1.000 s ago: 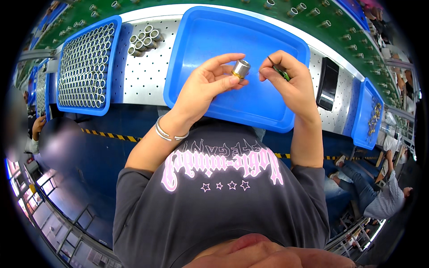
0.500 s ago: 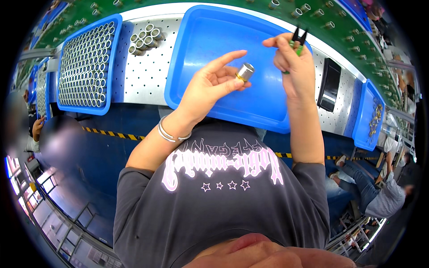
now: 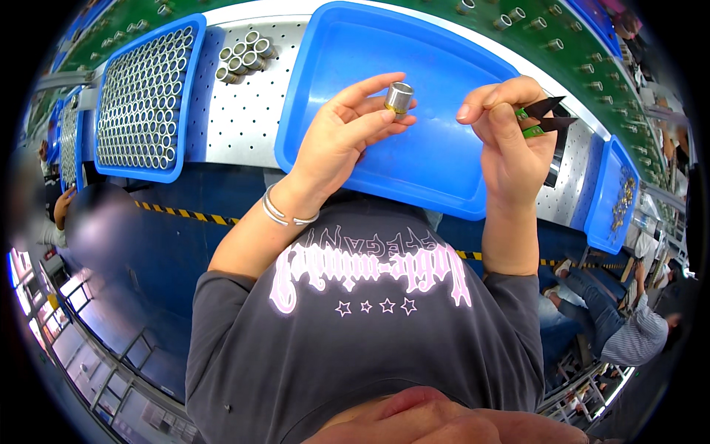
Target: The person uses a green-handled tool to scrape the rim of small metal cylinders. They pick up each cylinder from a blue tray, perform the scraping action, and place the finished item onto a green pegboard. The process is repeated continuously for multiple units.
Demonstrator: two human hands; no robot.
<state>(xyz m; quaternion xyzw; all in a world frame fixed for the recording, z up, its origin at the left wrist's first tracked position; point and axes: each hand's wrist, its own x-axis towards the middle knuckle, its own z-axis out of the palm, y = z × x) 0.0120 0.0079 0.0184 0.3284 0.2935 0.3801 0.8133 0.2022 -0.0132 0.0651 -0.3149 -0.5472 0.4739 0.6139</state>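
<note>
My left hand pinches a short silver metal cylinder between thumb and fingers. Its hollow end faces up, and a yellow-gold band shows near its lower end. In my right hand are green-handled snips, tucked in the palm with their dark blades apart and pointing right. The thumb and forefinger of that hand come together; whether something small sits between them I cannot make out. Both hands are above a large blue tray, and a gap separates them.
A blue tray of metal cylinders in rows stands at left, with several loose cylinders beside it on a perforated metal table. A black object lies right of my right hand. Farther right, a blue tray holds small brassy parts.
My right hand has come down and to the right, and the snips have swung from pointing up to pointing right. The cylinder in my left hand has tipped more upright and risen slightly.
</note>
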